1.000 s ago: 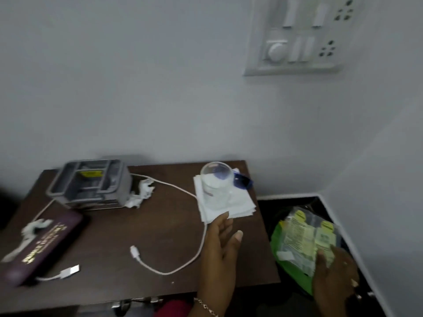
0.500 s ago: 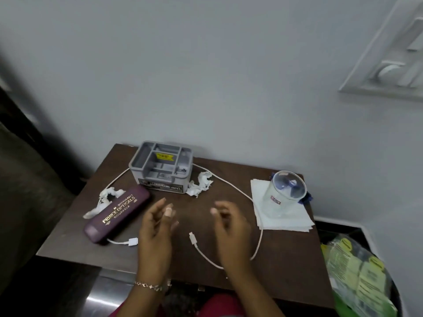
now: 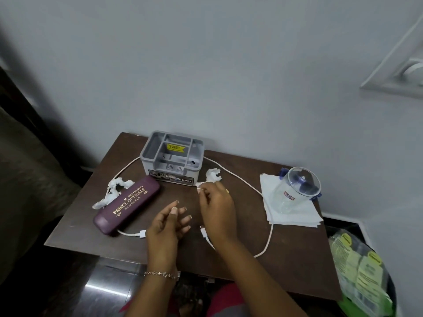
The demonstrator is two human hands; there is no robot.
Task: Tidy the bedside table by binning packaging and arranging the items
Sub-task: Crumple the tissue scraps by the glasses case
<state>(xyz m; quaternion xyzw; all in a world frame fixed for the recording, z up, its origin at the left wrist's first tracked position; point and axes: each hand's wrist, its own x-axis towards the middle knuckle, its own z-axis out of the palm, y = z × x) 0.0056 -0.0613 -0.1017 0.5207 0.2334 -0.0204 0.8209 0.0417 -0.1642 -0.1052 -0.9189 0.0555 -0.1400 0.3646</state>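
Because the crumpled tissue scrap just right of the grey organiser box looks featherlight and soft, a loose fingertip pinch anywhere on it should lift it from the bedside table. The right hand reaches forward, palm down, its fingertips closing on the scrap's near edge, though a firm grip is hard to confirm. The left hand hovers empty, fingers loosely spread, above the white charging cable
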